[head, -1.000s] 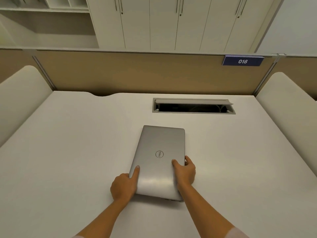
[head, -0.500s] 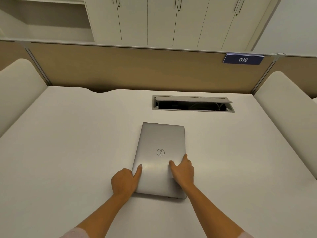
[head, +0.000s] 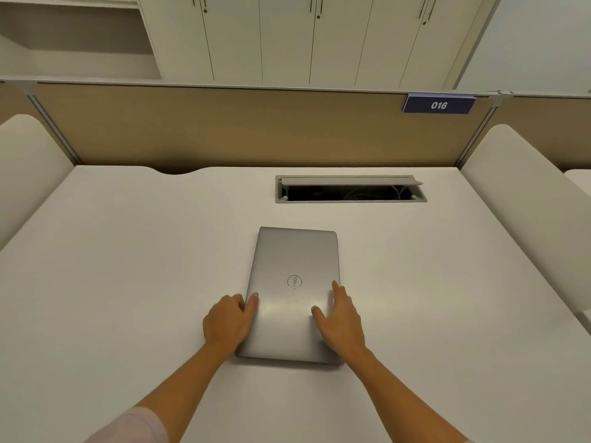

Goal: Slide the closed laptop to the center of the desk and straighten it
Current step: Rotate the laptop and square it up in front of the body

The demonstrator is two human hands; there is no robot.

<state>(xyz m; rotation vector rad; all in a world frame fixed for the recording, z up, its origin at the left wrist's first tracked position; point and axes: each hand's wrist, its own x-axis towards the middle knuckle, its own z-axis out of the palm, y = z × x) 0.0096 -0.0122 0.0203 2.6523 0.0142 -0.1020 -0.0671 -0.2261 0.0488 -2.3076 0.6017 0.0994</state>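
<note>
A closed silver laptop (head: 292,266) lies on the white desk (head: 128,282), its long side running away from me, near the desk's middle. My left hand (head: 228,321) grips its left edge near the front corner, thumb on the lid. My right hand (head: 340,318) rests flat on the lid's right front part, fingers spread and thumb on top. The laptop's sides run nearly square to the desk's back edge.
An open cable hatch (head: 350,189) is cut into the desk just behind the laptop. A tan partition (head: 256,129) with a blue "016" tag (head: 438,104) closes the back. Rounded white side dividers (head: 527,193) stand at left and right.
The laptop has turned slightly so its sides run straighter. My right hand has shifted from clasping the right edge to lying on the lid. The left hand keeps its hold.
</note>
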